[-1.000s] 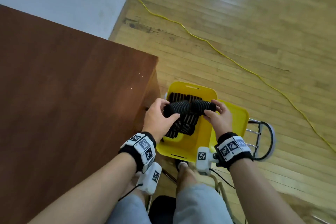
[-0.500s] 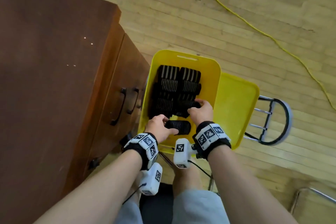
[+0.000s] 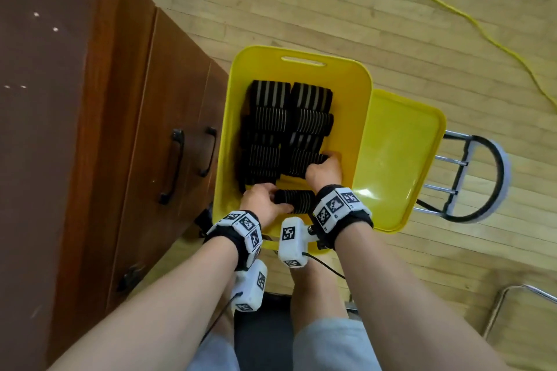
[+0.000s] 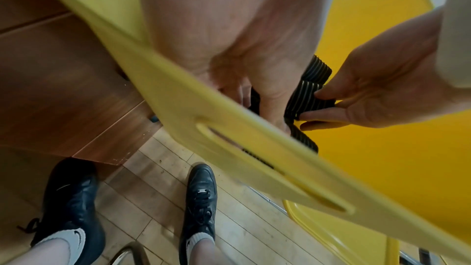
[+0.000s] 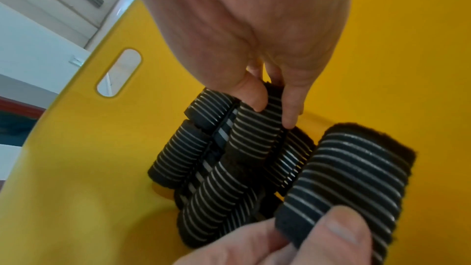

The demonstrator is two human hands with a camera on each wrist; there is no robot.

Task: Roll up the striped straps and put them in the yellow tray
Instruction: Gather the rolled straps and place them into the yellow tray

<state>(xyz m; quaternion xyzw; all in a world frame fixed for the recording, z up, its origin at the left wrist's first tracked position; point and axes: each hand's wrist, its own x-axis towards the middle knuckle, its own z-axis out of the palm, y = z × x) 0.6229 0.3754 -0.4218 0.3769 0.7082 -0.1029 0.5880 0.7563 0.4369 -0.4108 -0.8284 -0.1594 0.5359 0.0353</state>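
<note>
Mid-placement: left hand (image 3: 261,201) gripped one rolled strap (image 3: 297,201) at yellow tray (image 3: 360,117) near wall; right hand (image 3: 324,168) fingers pinched another beside stacked rolls (image 3: 286,126). Next: seat both, release

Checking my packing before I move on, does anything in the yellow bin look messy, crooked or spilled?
Nothing stands out. The rolled straps lie in two neat columns inside the yellow bin; the left hand and right hand each hold one more roll.

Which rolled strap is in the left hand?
The rolled strap nearest the tray's near end, apart from the stacked rows. The left hand grips it; the right hand holds another against the stack.
</note>
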